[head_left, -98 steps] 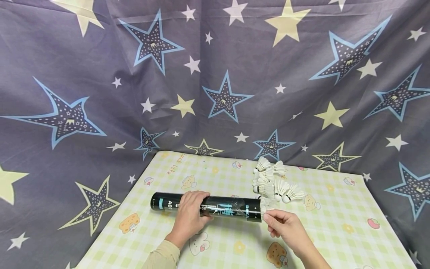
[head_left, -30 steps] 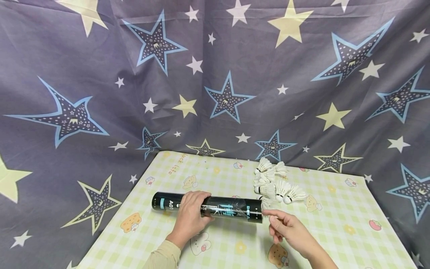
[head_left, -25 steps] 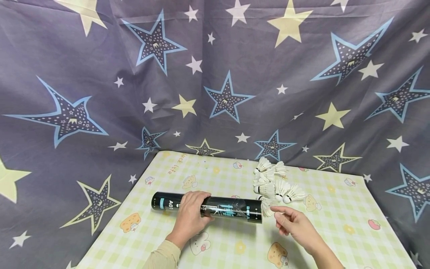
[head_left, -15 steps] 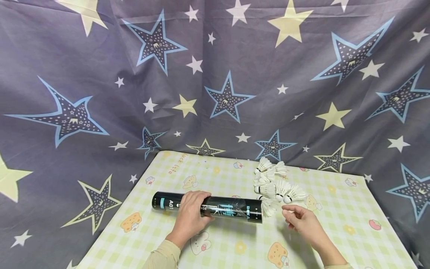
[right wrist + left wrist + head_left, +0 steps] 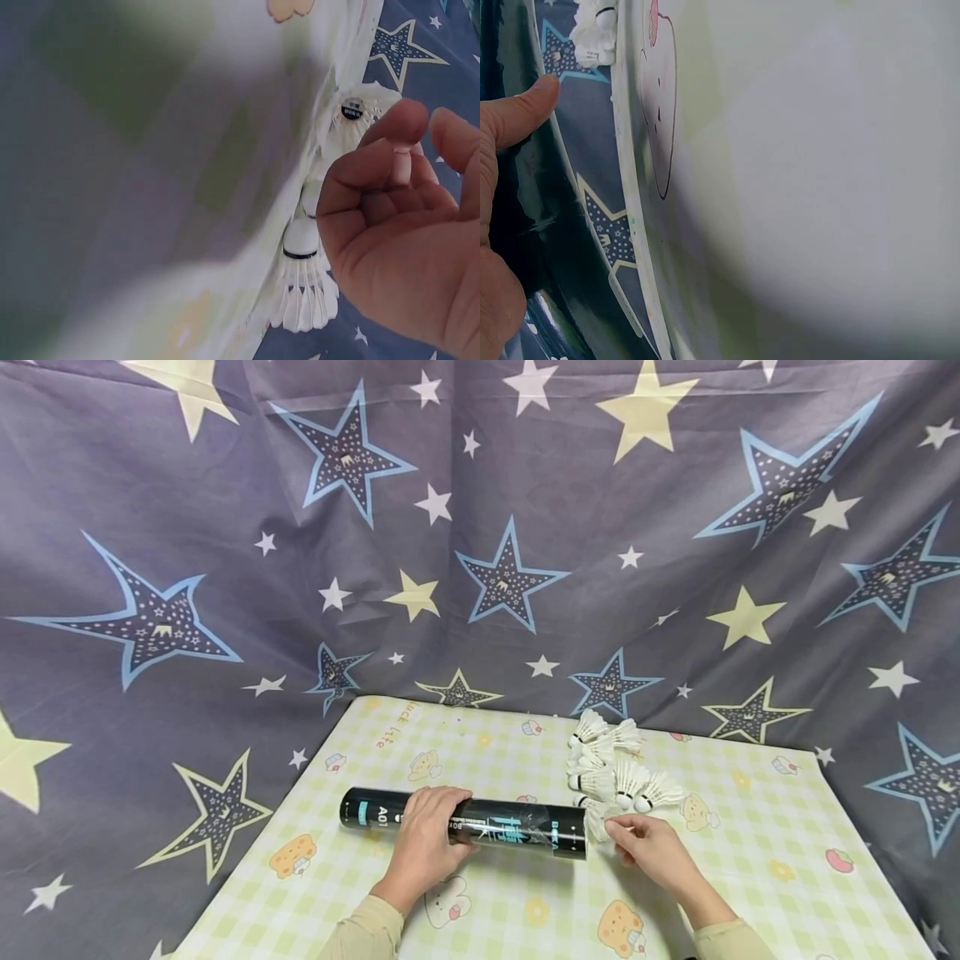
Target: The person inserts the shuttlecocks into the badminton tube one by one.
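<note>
A black shuttlecock tube [image 5: 517, 825] with blue and white print lies sideways, its right end facing the shuttlecocks. My left hand [image 5: 427, 839] grips it round the middle; in the left wrist view the thumb [image 5: 529, 109] lies across its dark glossy side. Just past the tube's right end is a white feather shuttlecock [image 5: 597, 820], partly hidden by the tube. My right hand [image 5: 652, 852] has its fingertips right at that shuttlecock's feathers. The right wrist view shows the right fingers [image 5: 367, 172] loosely bent, a gap between thumb and index finger, nothing between them.
Several more white shuttlecocks [image 5: 630, 781] lie in a loose cluster behind the tube's right end. A light green checked cloth [image 5: 750, 835] with cartoon prints covers the table. Close behind the table hangs a dark curtain [image 5: 570, 602] patterned with stars.
From the tube's right end, my right hand drew back to the right, then came left again to the nearest shuttlecock. My left hand and the tube stay in place.
</note>
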A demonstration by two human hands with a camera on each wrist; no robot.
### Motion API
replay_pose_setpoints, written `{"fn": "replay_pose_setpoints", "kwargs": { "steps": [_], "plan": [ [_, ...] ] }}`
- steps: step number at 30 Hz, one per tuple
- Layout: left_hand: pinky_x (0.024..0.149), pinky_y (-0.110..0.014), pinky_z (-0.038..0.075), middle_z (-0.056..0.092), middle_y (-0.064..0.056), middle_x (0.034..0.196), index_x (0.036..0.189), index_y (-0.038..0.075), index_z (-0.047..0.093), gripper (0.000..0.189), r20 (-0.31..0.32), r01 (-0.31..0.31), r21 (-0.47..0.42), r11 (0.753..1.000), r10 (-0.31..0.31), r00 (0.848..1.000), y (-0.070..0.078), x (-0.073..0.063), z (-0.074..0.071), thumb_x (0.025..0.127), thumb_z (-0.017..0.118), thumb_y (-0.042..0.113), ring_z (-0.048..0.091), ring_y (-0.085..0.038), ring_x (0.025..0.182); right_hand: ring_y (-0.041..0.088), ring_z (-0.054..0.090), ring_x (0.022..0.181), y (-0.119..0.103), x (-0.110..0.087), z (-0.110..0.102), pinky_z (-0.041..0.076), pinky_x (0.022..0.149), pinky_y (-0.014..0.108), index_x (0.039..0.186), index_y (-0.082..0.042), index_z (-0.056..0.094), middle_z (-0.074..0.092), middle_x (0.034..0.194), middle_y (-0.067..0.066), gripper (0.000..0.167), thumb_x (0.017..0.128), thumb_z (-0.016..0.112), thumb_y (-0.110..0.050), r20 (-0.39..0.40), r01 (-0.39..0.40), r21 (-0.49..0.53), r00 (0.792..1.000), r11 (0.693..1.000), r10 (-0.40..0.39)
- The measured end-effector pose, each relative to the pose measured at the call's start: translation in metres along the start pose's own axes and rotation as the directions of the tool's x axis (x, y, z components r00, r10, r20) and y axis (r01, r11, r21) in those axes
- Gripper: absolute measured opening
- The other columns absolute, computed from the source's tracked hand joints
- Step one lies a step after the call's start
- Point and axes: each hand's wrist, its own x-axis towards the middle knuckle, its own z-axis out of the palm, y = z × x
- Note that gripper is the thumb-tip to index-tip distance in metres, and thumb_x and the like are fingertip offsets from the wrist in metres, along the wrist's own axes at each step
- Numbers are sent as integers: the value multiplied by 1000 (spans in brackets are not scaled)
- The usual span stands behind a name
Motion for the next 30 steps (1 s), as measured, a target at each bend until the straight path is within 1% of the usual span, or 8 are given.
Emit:
{"fn": "replay_pose_setpoints", "kwargs": {
  "steps": [3, 8, 10, 16, 21, 24, 27, 30],
  "plan": [
    [123, -47, 39, 73, 2, 132, 136, 20, 66, 87, 1, -3, -2, 1000, 3, 1000, 0, 0, 0, 60, 106, 27, 64, -23, 127, 12, 61, 63, -2, 6, 7, 49, 59, 24, 117, -3, 78, 69, 72, 3, 33, 102, 74, -31, -22, -9, 8, 1000, 1000, 9],
    [123, -48, 39, 73, 2, 132, 136, 19, 67, 87, 2, 1, -7, 1000, -1, 1000, 1, 0, 0, 59, 106, 26, 64, -23, 127, 12, 58, 61, -4, 15, 15, 47, 57, 25, 101, -7, 78, 67, 67, 1, 30, 99, 77, -37, -69, -33, -19, 997, 999, 32],
    [124, -48, 39, 73, 2, 132, 136, 19, 66, 87, 6, 3, -8, 1000, -3, 1000, 2, 0, 0, 60, 106, 27, 64, -23, 128, 13, 58, 60, -3, 17, 16, 46, 56, 25, 98, -7, 78, 67, 66, 1, 28, 98, 78, -35, -91, -39, -22, 995, 999, 37],
    [123, -48, 39, 73, 2, 132, 136, 19, 66, 88, 2, -2, -16, 1000, 2, 1000, 3, 1, 0, 58, 107, 30, 64, -23, 127, 11, 58, 61, -1, 19, 14, 44, 54, 24, 107, -6, 82, 68, 67, 0, 24, 99, 77, -27, -132, -47, -23, 990, 999, 44],
    [120, -48, 41, 74, 1, 129, 133, 18, 68, 87, -33, -23, 2, 1000, 23, 999, 2, 1, 1, 56, 107, 30, 65, -23, 124, 11, 57, 63, -4, 10, 8, 45, 56, 24, 113, -6, 82, 66, 67, -2, 26, 99, 77, -27, -157, -37, -14, 987, 999, 34],
    [120, -48, 41, 73, 2, 129, 133, 18, 68, 88, -32, -22, 6, 1000, 22, 999, 2, 1, 1, 56, 107, 30, 65, -23, 124, 10, 58, 63, -6, 3, 1, 46, 58, 23, 112, -6, 82, 65, 68, -4, 27, 101, 76, -30, -177, -42, 5, 983, 999, 42],
    [121, -48, 41, 73, 2, 130, 134, 19, 67, 87, -19, -13, 4, 1000, 13, 1000, 1, 1, 1, 57, 107, 29, 65, -23, 125, 8, 61, 64, -10, -6, -7, 49, 59, 22, 112, -4, 81, 67, 70, -5, 31, 101, 76, -32, -195, -43, 63, 979, 997, 54],
    [122, -48, 41, 73, 2, 130, 135, 20, 67, 87, -8, -6, 6, 1000, 6, 1000, 0, 1, 0, 58, 106, 29, 64, -23, 126, 7, 63, 64, -15, -16, -16, 52, 61, 22, 112, -1, 80, 67, 71, -6, 34, 101, 77, -33, -219, -41, 175, 972, 984, 79]
  ]
}}
